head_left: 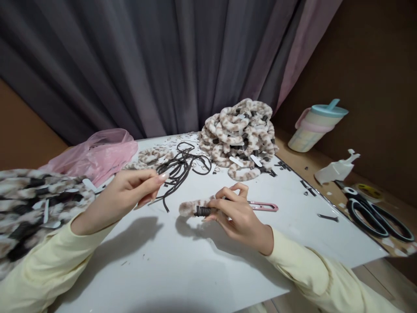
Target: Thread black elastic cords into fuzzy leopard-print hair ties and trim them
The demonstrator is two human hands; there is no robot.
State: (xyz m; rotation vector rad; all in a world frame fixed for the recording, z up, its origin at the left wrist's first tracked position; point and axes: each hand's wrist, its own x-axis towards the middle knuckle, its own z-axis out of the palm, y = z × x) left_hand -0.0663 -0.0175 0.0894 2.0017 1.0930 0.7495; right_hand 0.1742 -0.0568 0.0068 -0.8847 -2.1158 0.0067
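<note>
My right hand (241, 217) grips a fluffy, brown-and-white spotted ring (186, 208) over the middle of the white table. A tightly wound dark band (202, 211) shows on the ring beside my fingertips; the rest is mostly behind my hand. My left hand (130, 189) is raised to the left with thumb and forefinger pinched together. Whatever is in that pinch is too small to make out. Just beyond my left fingertips lies a tangle of dark cords (184, 167). A pink utility knife (265, 207) pokes out behind my right hand.
Similar fluffy rings with white tags form a tall pile (241, 126) at the back. Another fluffy heap (26, 208) and a pink plastic bag (107, 150) are left. Along the right stand a lidded tumbler (314, 128), a white pouch (335, 170), scissors (368, 213) and yellow tape (369, 192).
</note>
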